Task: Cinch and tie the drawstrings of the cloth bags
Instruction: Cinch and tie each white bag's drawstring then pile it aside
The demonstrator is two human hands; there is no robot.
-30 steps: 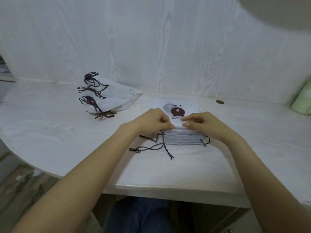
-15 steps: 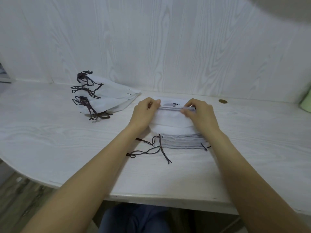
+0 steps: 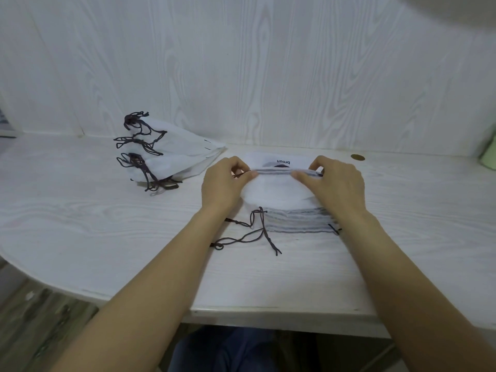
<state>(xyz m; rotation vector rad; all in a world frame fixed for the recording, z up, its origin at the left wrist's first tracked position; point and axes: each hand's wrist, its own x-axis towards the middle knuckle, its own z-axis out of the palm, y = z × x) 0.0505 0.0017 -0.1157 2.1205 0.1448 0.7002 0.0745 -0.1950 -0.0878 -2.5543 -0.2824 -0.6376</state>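
A flat stack of white cloth bags [image 3: 295, 221] lies on the white desk [image 3: 107, 224] in front of me. Its top bag [image 3: 276, 190] is folded back away from me, hem uppermost. My left hand [image 3: 222, 183] pinches the left end of that hem. My right hand [image 3: 335, 181] pinches the right end. Dark loose drawstrings [image 3: 249, 234] trail from the stack's near left corner toward me. A printed bag with the word "broun" [image 3: 281, 161] shows beyond the lifted hem.
A pile of cinched, tied bags [image 3: 166, 157] with dark knotted cords sits at the back left. A small brass-coloured disc [image 3: 357, 157] lies near the wall. A pale green object [image 3: 487, 157] is at the far right edge. The desk edge curves at lower left.
Both hands have lifted the top bag's near hem and folded it back toward the wall. The hands have moved apart along the hem, covering most of the printed logo.
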